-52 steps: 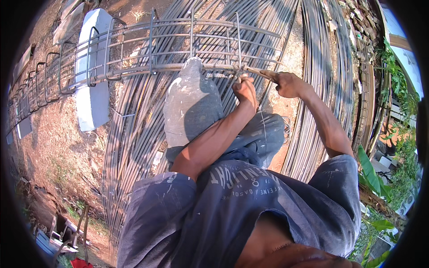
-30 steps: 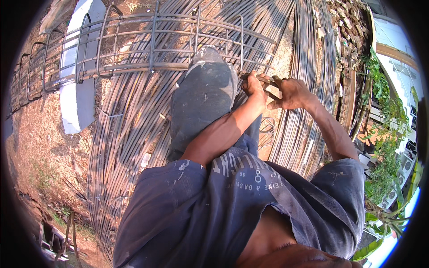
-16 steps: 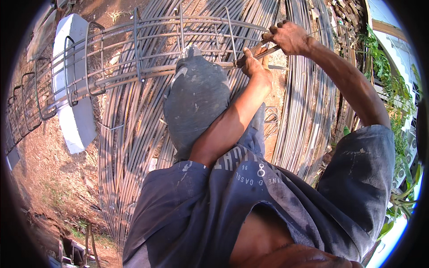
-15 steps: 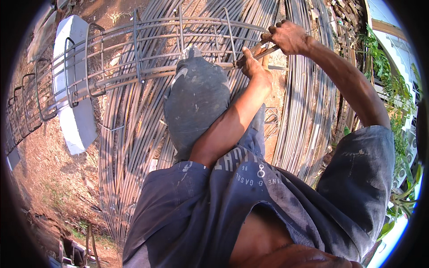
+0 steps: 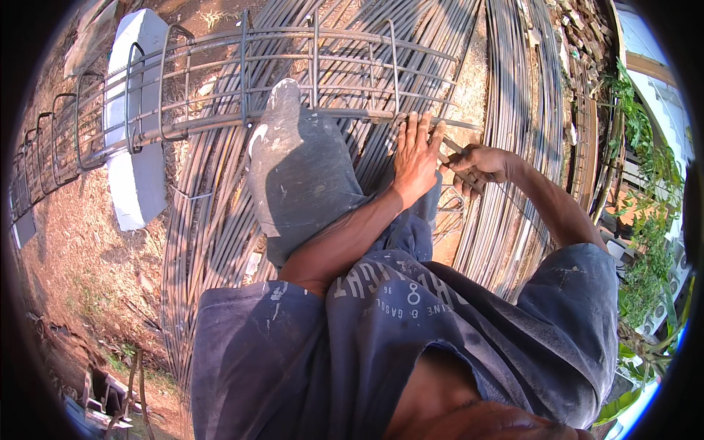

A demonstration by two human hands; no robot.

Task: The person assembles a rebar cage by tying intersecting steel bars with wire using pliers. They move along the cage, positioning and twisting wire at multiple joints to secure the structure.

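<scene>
A long rebar cage (image 5: 315, 59), with stirrups along its bars, runs across the upper view. My left hand (image 5: 418, 158) lies at its near lower bar (image 5: 330, 114), close to the right end, with fingers stretched out and touching the bar. Just right of it, my right hand (image 5: 480, 167) is closed around a slim metal tool (image 5: 453, 147). The tool's exact kind is hard to make out, as the fingers cover part of it. My bent knee (image 5: 301, 180), in grey cloth, is under the cage's near side.
A white block (image 5: 136, 176) stands beneath the cage at the left. Bundles of long steel bars (image 5: 198, 271) cover the ground, with another stack (image 5: 506, 220) at the right. Broken pieces (image 5: 587, 29) and green plants (image 5: 645, 220) line the right edge.
My right hand has come down and nearer, off the cage's end, with the tool. My left hand's fingers have straightened onto the near bar. The cage appears slightly further right.
</scene>
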